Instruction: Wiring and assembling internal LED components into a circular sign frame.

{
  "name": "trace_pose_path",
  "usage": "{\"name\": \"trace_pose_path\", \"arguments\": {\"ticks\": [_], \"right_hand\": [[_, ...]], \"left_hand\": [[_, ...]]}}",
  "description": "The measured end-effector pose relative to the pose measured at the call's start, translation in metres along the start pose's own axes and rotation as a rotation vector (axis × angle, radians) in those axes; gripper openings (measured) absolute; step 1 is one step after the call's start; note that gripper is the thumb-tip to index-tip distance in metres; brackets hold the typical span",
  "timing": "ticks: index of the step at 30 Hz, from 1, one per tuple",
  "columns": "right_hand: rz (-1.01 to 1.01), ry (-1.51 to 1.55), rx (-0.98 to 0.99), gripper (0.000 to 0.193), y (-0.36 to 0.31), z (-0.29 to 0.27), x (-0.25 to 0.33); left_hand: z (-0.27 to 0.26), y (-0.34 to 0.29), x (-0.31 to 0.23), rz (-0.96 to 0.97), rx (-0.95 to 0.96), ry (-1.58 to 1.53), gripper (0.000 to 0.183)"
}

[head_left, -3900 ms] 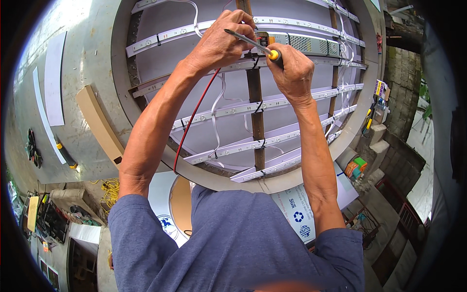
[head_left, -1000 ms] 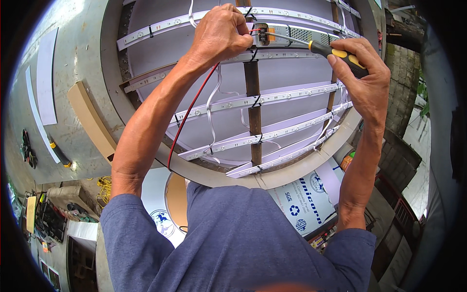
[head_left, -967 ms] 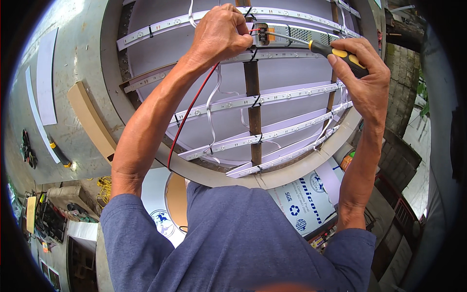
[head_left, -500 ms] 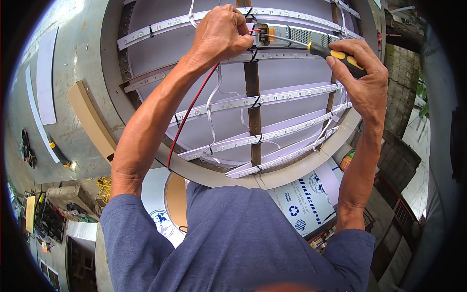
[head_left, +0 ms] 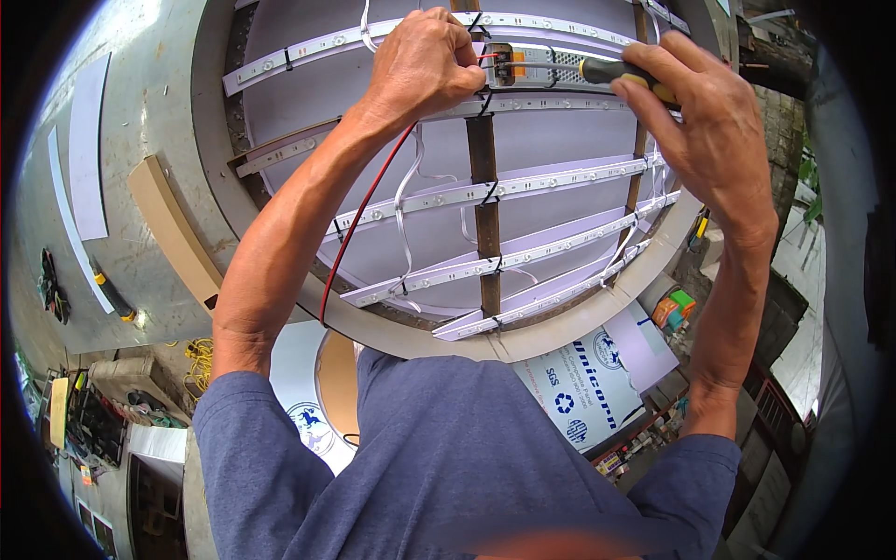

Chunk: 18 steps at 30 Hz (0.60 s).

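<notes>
Frame (head_left: 211,121), round and grey-rimmed, is carrying LED strips (head_left: 560,180) across dark bars; its breadth is keeping both arms far forward, a posture judged likely to be costing control. Supply (head_left: 565,78) is sitting between upper strips, its terminal block (head_left: 504,63) facing the left hand (head_left: 425,61). Right hand (head_left: 709,112) is grasping the screwdriver (head_left: 597,71) by its handle, thumb against fingers; the shaft is lying along the supply and the tip is meeting the block, its exact seating too small to tell. Were the tip slipping, through the low shaft angle, it could be striking the left fingers, directly in line. Those fingers are pinching the red wire (head_left: 354,228) beside the block, contact partly hidden. The wire is hanging past the forearm and over the rim; its weight could be drawing the end out should the pinch be easing.

Wall (head_left: 775,159) of blocks is standing at right. Metal table (head_left: 163,112) is extending at left, bearing a brown strip (head_left: 177,233), a white sheet (head_left: 91,145) and a yellow-and-black handle (head_left: 117,303). Printed panel (head_left: 597,415) is lying below the frame. Yellow cord (head_left: 200,364) is lying heaped beyond the table's near edge.
</notes>
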State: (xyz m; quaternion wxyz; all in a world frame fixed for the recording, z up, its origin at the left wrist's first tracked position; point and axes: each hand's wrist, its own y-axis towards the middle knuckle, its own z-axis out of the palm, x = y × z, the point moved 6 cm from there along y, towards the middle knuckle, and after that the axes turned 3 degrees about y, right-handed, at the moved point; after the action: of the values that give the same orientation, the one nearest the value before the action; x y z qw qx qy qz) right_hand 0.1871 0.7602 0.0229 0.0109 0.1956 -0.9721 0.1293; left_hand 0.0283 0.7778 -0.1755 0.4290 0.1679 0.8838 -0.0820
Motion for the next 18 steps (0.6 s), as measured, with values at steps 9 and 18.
{"name": "trace_pose_path", "arguments": {"ticks": [9,18], "right_hand": [[-0.371,-0.223,-0.090,0.039,0.008,-0.012,0.030],[-0.501,-0.313,-0.064,0.044,0.010,-0.012,0.041]], "left_hand": [[-0.001,0.000,0.001,-0.017,-0.002,-0.026,0.018],[-0.004,-0.002,-0.001,0.024,-0.047,-0.023,0.019]]}}
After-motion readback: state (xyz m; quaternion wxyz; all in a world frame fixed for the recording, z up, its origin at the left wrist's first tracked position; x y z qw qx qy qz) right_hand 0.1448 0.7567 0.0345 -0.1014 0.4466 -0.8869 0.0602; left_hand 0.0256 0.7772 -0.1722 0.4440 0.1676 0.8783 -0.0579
